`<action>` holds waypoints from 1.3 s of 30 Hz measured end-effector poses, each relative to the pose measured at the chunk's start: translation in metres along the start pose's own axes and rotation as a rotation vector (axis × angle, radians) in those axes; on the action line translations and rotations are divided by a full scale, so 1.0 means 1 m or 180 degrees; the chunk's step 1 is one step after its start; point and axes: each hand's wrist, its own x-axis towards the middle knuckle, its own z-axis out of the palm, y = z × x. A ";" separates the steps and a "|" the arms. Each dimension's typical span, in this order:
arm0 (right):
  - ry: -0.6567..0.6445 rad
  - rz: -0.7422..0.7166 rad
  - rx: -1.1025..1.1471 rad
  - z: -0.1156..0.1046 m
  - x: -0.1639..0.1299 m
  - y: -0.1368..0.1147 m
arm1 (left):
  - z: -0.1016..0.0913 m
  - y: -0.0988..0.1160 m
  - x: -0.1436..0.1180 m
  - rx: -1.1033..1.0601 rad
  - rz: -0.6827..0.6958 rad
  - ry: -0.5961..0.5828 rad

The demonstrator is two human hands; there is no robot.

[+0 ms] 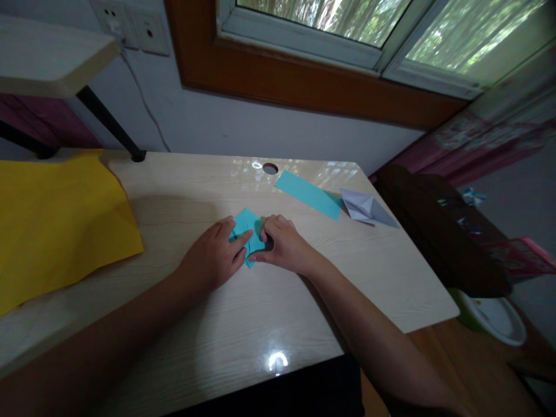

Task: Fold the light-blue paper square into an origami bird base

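On the pale wooden desk (278,313), a yellow sheet (56,226) lies far left, a turquoise strip (309,194) and a white folded paper (365,207) far right, all clear of the hands. At centre, the left hand (212,258) and right hand (282,243) press fingers flat on a small, creased turquoise folded paper (248,227).

Folded teal paper (248,231) partly hidden under both hands; yellow sheet (56,220) cut off at left edge.
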 end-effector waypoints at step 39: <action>-0.0236 -0.0434 -0.0012 0.003 0.000 0.000 | -0.004 -0.038 0.022 -0.1213 -0.0532 0.0061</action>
